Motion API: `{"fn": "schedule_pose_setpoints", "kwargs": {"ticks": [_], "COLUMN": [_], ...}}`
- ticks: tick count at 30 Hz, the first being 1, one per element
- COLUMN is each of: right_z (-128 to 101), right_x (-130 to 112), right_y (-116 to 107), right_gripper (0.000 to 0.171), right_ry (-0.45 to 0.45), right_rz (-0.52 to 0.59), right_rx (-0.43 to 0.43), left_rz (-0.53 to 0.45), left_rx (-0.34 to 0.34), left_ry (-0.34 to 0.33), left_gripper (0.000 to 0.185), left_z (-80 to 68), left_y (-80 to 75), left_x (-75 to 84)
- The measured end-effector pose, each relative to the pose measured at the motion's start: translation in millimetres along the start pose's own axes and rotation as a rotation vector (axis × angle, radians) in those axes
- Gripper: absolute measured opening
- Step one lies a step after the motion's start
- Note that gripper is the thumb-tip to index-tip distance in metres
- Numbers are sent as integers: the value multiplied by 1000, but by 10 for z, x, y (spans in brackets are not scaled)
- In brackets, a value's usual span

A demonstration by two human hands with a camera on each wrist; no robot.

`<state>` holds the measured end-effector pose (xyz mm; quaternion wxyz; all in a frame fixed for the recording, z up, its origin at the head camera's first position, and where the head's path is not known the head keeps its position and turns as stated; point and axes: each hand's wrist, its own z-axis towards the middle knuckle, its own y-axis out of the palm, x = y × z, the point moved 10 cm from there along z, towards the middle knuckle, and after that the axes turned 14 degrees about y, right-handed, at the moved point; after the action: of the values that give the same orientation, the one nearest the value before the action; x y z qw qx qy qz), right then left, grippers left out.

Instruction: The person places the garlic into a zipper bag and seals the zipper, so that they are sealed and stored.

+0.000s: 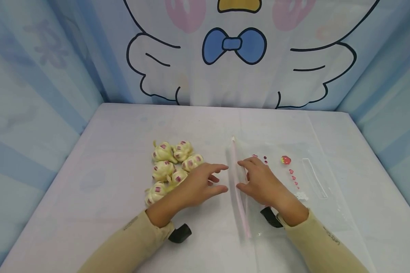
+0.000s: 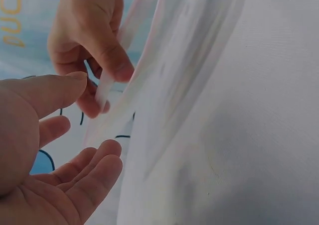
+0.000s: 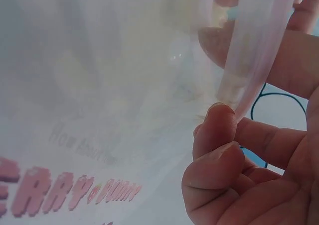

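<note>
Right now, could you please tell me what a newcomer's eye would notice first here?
Probably the cluster of cream-coloured, purple-patched garlic-shaped bulbs, left of centre on the white cloth-covered table. To its right is a clear plastic bag with a pink edge, pinched in the right grip. Behind, a blue cartoon bow tie stands out on the pale fabric backdrop.

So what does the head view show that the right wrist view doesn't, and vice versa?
Only head: the pale garlic bulbs, the red strawberry picture on the clear bag, and both tan sleeves.

Only right wrist: pink block lettering on the bag, partly readable as "ERRY".

Both: the bag, its pink edge, the right hand at that edge, and some of the printed curtain. Can't tell whether the left hand, plain in head, also shows in right wrist.
</note>
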<state>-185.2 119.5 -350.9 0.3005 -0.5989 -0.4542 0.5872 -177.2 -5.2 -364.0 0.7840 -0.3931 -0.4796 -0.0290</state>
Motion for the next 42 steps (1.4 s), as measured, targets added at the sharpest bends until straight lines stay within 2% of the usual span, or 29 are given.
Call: {"fn": "schedule_pose_setpoints", "kwargs": {"ticks": [6, 13, 23, 31, 37, 42], "right_z": [-23, -53, -105, -147, -162, -187], "right_x": [-18, -51, -82, -129, -119, -111], "right_y": [-6, -17, -66, -168, -326, -470], "right_gripper": [59, 56, 54, 53, 49, 39], "right_ry": [-16, -32, -35, -39, -59, -114], "right_rz": [-8, -11, 10, 32, 57, 27], "right_rx": [10, 31, 55, 82, 136, 191], "left_rz": [0, -40, -41, -23, -40, -24], "left_rx": [-9, -9, -6, -23, -67, -74], "left_ry": [-53, -79, -105, -152, -129, -125], "left_gripper": [53, 49, 47, 54, 53, 51], "left_z": [132, 253, 281, 269, 273, 282], "left_y": [51, 143, 228, 284, 354, 355], "left_x": [-38, -65, -154, -214, -183, -172]}}
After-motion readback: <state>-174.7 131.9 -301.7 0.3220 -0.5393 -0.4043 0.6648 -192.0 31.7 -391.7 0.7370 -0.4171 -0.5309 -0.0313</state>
